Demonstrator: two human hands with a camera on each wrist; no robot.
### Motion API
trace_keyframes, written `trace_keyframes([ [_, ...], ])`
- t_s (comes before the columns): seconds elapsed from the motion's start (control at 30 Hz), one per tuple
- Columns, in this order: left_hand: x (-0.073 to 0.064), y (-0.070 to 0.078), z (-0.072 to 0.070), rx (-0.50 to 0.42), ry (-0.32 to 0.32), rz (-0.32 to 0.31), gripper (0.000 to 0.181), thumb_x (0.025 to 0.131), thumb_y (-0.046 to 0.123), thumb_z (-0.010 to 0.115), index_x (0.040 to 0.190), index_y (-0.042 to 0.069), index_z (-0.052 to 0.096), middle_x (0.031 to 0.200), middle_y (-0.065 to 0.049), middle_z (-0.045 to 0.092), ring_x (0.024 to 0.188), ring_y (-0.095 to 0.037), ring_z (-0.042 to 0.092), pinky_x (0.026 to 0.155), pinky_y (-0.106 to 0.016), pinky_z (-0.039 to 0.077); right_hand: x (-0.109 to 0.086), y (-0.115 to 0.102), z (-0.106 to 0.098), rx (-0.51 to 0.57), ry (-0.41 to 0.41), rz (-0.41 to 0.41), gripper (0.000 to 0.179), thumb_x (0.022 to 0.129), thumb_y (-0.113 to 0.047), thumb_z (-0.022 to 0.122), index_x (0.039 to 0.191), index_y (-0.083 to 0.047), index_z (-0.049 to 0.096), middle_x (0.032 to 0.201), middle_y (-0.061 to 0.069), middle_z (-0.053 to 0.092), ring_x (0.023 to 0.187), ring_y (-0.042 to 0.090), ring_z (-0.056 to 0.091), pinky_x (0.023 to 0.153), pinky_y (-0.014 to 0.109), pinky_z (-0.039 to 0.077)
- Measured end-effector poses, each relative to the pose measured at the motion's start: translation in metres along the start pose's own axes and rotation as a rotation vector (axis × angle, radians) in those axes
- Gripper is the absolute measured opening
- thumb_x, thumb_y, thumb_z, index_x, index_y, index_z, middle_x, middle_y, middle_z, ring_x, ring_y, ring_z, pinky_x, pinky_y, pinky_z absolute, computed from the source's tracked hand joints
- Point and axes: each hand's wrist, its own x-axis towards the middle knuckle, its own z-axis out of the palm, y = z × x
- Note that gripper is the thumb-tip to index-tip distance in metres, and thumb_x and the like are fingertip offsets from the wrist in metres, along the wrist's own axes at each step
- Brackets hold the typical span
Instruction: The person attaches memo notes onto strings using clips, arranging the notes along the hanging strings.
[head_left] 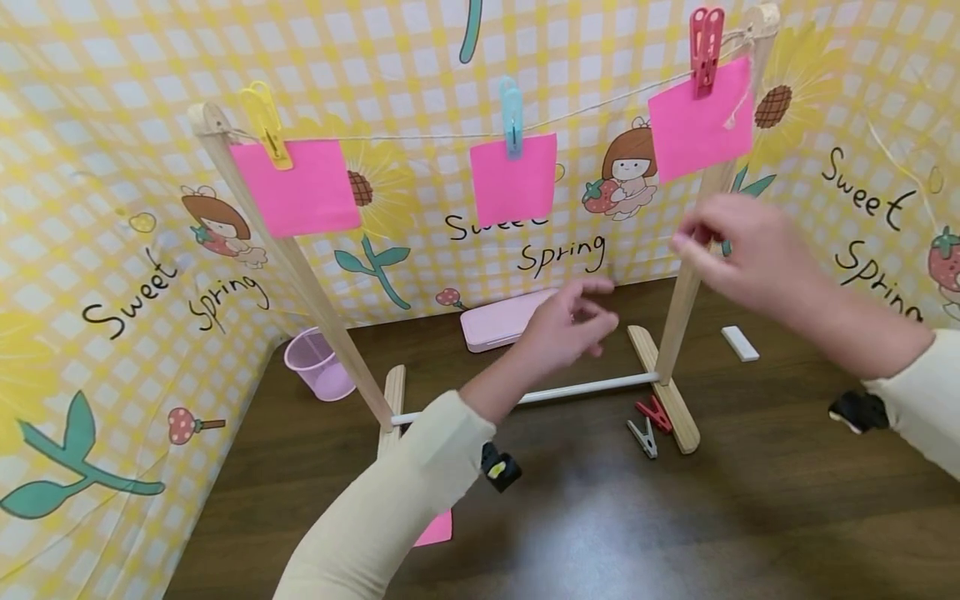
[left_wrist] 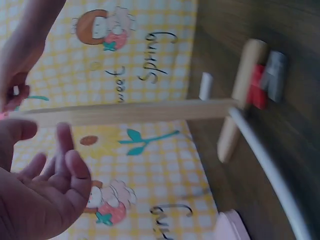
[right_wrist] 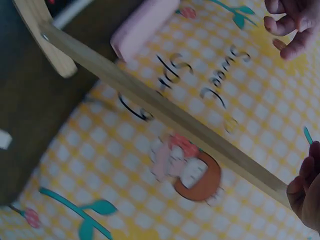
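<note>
Three pink paper squares hang from a string on a wooden frame. A yellow clothespin (head_left: 276,150) grips the left paper (head_left: 307,192), a light blue clothespin (head_left: 512,125) the middle paper (head_left: 513,183), and a red clothespin (head_left: 705,58) the tilted right paper (head_left: 693,137). My left hand (head_left: 566,329) hovers below the middle paper, fingers loosely bent, with nothing in it. Just below the right paper, beside the right wooden post (head_left: 686,300), is my right hand (head_left: 750,250). Its fingers are loosely curled and hold nothing visible.
On the table lie a red clothespin (head_left: 655,414) and a grey clothespin (head_left: 643,437) by the frame's right foot (head_left: 678,421). Behind stand a pink case (head_left: 487,325) and a mesh cup (head_left: 322,367). A white block (head_left: 740,343) lies right; pink paper (head_left: 437,530) shows under my left sleeve.
</note>
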Motion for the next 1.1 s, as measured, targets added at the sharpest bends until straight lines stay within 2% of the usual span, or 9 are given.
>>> trace_keyframes([
  [0.07,-0.011,-0.014,-0.005,0.097,-0.059,0.014,0.032,0.089,0.016,0.062,0.121,0.018,0.055,0.089,0.001,0.063,0.064,-0.02,0.061,0.053,-0.027,0.047,-0.013,0.001,0.012,-0.009,-0.063,0.0,0.004,0.082,-0.01,0.065,0.08,-0.007,0.063,0.069,-0.001,0.054,0.063,0.014,0.045,0.058,0.028,0.036],
  [0.13,-0.022,-0.027,-0.01,0.152,-0.1,0.021,0.026,0.09,0.015,0.061,0.116,0.016,0.058,0.089,0.001,0.062,0.066,-0.018,0.061,0.056,-0.027,0.049,-0.025,0.003,0.021,-0.01,-0.113,0.019,0.009,0.083,-0.013,0.066,0.075,-0.012,0.061,0.064,-0.006,0.05,0.057,0.011,0.043,0.053,0.028,0.036],
  [0.23,-0.038,-0.042,-0.017,0.202,-0.125,0.016,0.018,0.091,0.015,0.059,0.109,0.015,0.062,0.085,0.001,0.062,0.066,-0.015,0.059,0.057,-0.027,0.049,-0.041,0.006,0.033,0.004,-0.175,0.057,0.018,0.084,-0.017,0.066,0.069,-0.018,0.056,0.057,-0.01,0.042,0.051,0.007,0.038,0.049,0.026,0.032],
  [0.4,-0.064,-0.063,-0.031,0.298,-0.11,-0.006,0.012,0.09,0.016,0.06,0.101,0.016,0.065,0.08,0.002,0.059,0.068,-0.015,0.055,0.057,-0.027,0.047,-0.066,0.012,0.051,0.06,-0.298,0.159,0.022,0.088,-0.021,0.062,0.067,-0.02,0.055,0.053,-0.012,0.037,0.047,0.004,0.034,0.047,0.024,0.03],
  [0.57,-0.095,-0.098,-0.053,0.403,-0.06,-0.015,0.01,0.09,0.018,0.061,0.098,0.017,0.065,0.082,0.006,0.06,0.075,-0.013,0.054,0.063,-0.028,0.047,-0.088,0.016,0.072,0.098,-0.429,0.23,0.019,0.089,-0.022,0.061,0.071,-0.019,0.059,0.054,-0.013,0.041,0.047,0.003,0.036,0.046,0.024,0.032],
  [0.7,-0.119,-0.127,-0.074,0.519,0.003,-0.09,0.011,0.088,0.016,0.063,0.099,0.014,0.065,0.082,0.006,0.059,0.073,-0.011,0.054,0.064,-0.028,0.047,-0.104,0.018,0.09,0.106,-0.538,0.219,0.008,0.086,-0.018,0.063,0.078,-0.017,0.063,0.056,-0.013,0.045,0.049,0.003,0.039,0.047,0.024,0.034],
  [0.87,-0.143,-0.151,-0.094,0.673,0.087,-0.245,0.016,0.084,0.016,0.067,0.1,0.014,0.065,0.084,0.002,0.06,0.072,-0.013,0.054,0.062,-0.032,0.045,-0.121,0.018,0.106,0.104,-0.652,0.248,0.005,0.083,-0.014,0.065,0.081,-0.016,0.061,0.057,-0.011,0.044,0.049,0.005,0.039,0.045,0.025,0.033],
  [0.97,-0.153,-0.158,-0.101,0.712,0.098,-0.315,0.021,0.081,0.017,0.071,0.1,0.015,0.065,0.091,-0.005,0.061,0.076,-0.019,0.057,0.064,-0.037,0.046,-0.131,0.021,0.117,0.111,-0.658,0.25,0.007,0.082,-0.012,0.066,0.079,-0.016,0.061,0.061,-0.011,0.047,0.053,0.005,0.042,0.047,0.025,0.036],
  [1.1,-0.162,-0.169,-0.102,0.709,0.07,-0.337,0.034,0.074,0.021,0.077,0.104,0.013,0.063,0.094,-0.01,0.057,0.08,-0.023,0.057,0.067,-0.04,0.046,-0.143,0.019,0.129,0.096,-0.644,0.236,0.006,0.081,-0.015,0.067,0.08,-0.015,0.061,0.064,-0.011,0.048,0.055,0.004,0.044,0.048,0.025,0.037],
])
